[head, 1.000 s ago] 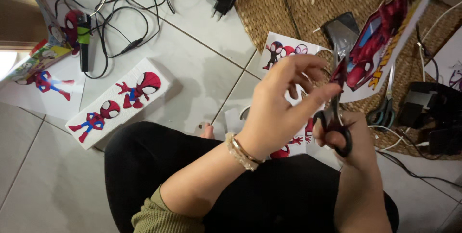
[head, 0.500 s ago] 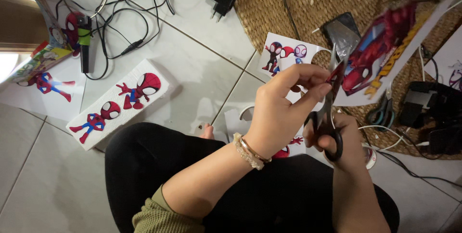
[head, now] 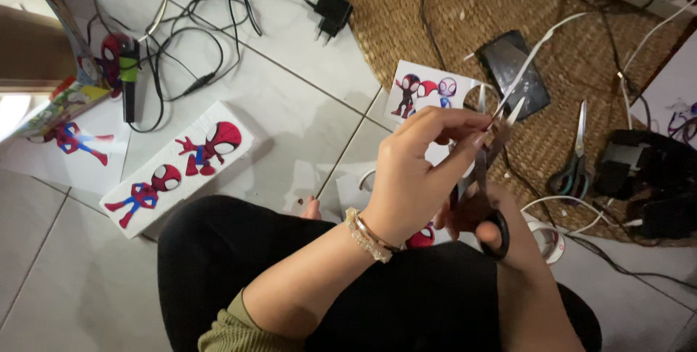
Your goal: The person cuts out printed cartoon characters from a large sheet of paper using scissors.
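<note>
Quick check-in from my end of the feed: the cutting looks partway done as far as I can judge. Two red and blue cartoon figures already sit on a white foam block (head: pixel 178 167) on the tiles off to the left, and another figure lies on paper (head: pixel 72 141) further left. A printed sheet (head: pixel 425 94) with three more little figures lies at the edge of the woven mat (head: pixel 406 25), and I can't make out whether it's been cut, so I'd guess there's still a fair bit to go. Now the grip. The right hand (head: pixel 512 239) is wrapped through the black handles of the scissors (head: pixel 488 170), held up over the lap just in front of that sheet, and the blades stand a little apart at the tips. The left hand (head: pixel 421 170) is curled in from the side, its fingertips (head: pixel 475 134) bunched right against the blades. Honestly I can't tell if it's pinching a scrap of paper or just touching the metal, the angle hides it. Spare scissors (head: pixel 577 156) lie on the mat to the right, near a dark phone (head: pixel 512 72), and a tape roll (head: pixel 548 239) sits just beside the right wrist.
</note>
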